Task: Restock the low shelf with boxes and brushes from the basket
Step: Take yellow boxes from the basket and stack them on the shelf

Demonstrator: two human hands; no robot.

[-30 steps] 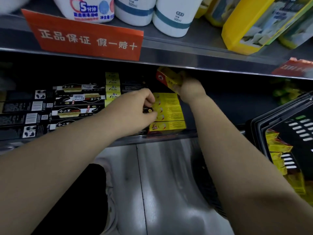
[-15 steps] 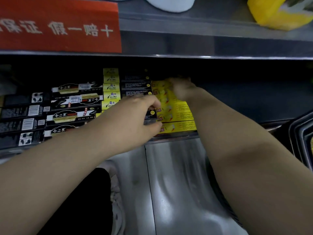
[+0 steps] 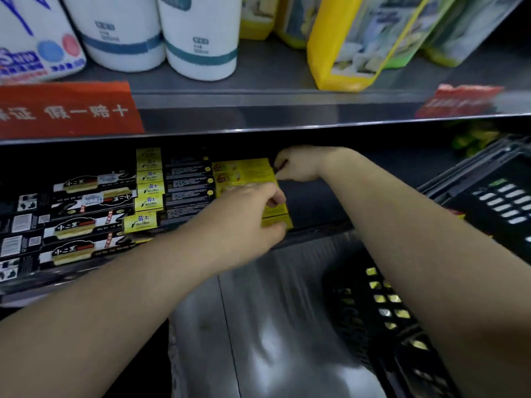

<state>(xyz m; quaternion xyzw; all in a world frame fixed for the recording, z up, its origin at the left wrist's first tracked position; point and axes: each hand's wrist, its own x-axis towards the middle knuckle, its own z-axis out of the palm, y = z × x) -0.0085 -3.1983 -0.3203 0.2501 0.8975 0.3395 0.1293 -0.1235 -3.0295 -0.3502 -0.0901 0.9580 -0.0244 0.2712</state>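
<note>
To the left of the left hand's fingers, the black brush boxes (image 3: 74,225) lie stacked flat on the low shelf (image 3: 319,228), with dark boxes between them and the hand. The left hand (image 3: 244,219) is at the front of the yellow stack (image 3: 275,209). Its fingers (image 3: 274,196) are curled over the lower boxes and the thumb is underneath, so it seems to grip them, though motion blur softens the detail.

The change is just beyond those fingers. The top yellow box (image 3: 244,168), which a second ago was tilted in the air under the upper shelf, now lies flat on the stack, square with the boxes beneath it. The right hand (image 3: 301,165) has come down with it. Its fingers (image 3: 283,173) are curled tightly at the box's right end and appear to be pinching it there.

That puts one more box in place, and it only needs letting go. Well to the right of the right fingers, the basket (image 3: 465,179) shows yellow packs (image 3: 385,297) through its mesh, so I judge the restocking unfinished.
</note>
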